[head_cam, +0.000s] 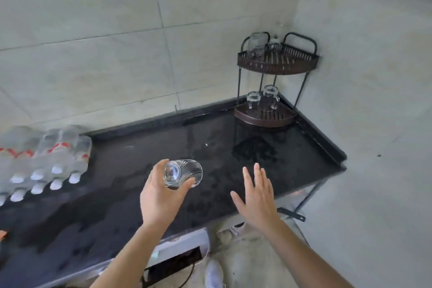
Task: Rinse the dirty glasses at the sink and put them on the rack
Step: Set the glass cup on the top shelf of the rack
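One clear, smooth-walled drinking glass (pixel 183 173) is held over the wet black stone countertop (pixel 131 196), tipped on its side with the thick round base facing the camera and the mouth pointing away toward the right. It looks clean and see-through; whether water is left inside cannot be told.

Left hand (pixel 161 194) grasps the glass from below and the left, thumb curled over the upper left rim of the base, fingers (pixel 189 181) wrapped under the near wall. Firm grip, glass clear of the counter.

Right hand (pixel 256 196) is empty, palm down, fingers (pixel 257 173) spread wide and straight, hovering just right of the glass, not touching it or the counter surface as far as can be seen.

Dark brown two-tier metal corner rack (pixel 278 65) stands in the far right corner where the tiled walls meet, well apart from both hands. Upper shelf carries one clear handled glass mug (pixel 257 44) at its left side. Lower shelf (pixel 265 119) carries two more clear mugs, a shorter one (pixel 253 98) and a taller one (pixel 270 96), just beside each other, apparently upside down.

Shrink-wrapped pack of plastic water bottles (pixel 44 161) with red labels and white caps lies on the counter's left end. Puddles and streaks show on the counter before the rack.
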Demonstrator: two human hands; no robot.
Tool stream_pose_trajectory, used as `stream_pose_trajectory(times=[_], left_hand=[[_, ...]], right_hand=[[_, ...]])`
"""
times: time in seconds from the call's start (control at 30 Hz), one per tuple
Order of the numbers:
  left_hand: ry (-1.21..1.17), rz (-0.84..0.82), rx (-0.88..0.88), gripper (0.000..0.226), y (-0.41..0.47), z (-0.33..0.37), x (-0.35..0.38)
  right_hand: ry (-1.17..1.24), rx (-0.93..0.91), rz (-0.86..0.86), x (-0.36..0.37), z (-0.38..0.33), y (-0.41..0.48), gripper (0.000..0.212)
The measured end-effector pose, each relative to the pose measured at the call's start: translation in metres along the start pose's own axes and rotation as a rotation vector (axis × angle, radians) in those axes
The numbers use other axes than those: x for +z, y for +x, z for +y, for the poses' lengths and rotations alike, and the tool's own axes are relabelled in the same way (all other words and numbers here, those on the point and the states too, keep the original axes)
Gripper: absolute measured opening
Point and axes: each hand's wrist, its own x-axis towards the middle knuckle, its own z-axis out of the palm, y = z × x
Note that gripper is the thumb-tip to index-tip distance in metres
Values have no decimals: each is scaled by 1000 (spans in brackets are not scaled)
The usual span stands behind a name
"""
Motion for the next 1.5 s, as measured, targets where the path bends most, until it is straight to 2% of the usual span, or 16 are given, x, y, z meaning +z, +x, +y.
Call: stream_pose_trajectory(times=[0.27,0.43,0.57,0.67,0.83,0.93,1.13,1.27,1.37,1.43,1.5], left_hand=[[-158,-168,111,75,132,111,107],[-205,-165,291,75,201,201,151],[-232,-122,434,74,245,268,184],[-182,-60,525,70,275,313,211],[39,-58,435,76,323,369,268],[197,-84,380,76,342,387,303],[445,-105,411,77,356,401,351],[511,-97,369,92,355,393,360],[571,-156,354,102,350,387,350],[538,-142,355,96,340,381,335],[448,-35,405,80,324,365,313]], right_hand=[[-30,159,128,-87,68,130,76],[-20,223,241,-151,99,201,77],[0,198,344,-197,127,259,76],[35,105,391,-223,148,306,77],[-26,-26,268,-240,182,359,73],[-79,-116,229,-234,204,369,70],[-121,-236,264,-228,223,373,79],[-137,-267,294,-222,227,373,83],[-101,-263,285,-222,225,373,81],[-67,-241,301,-222,220,374,75],[-22,-207,341,-216,211,373,74]])
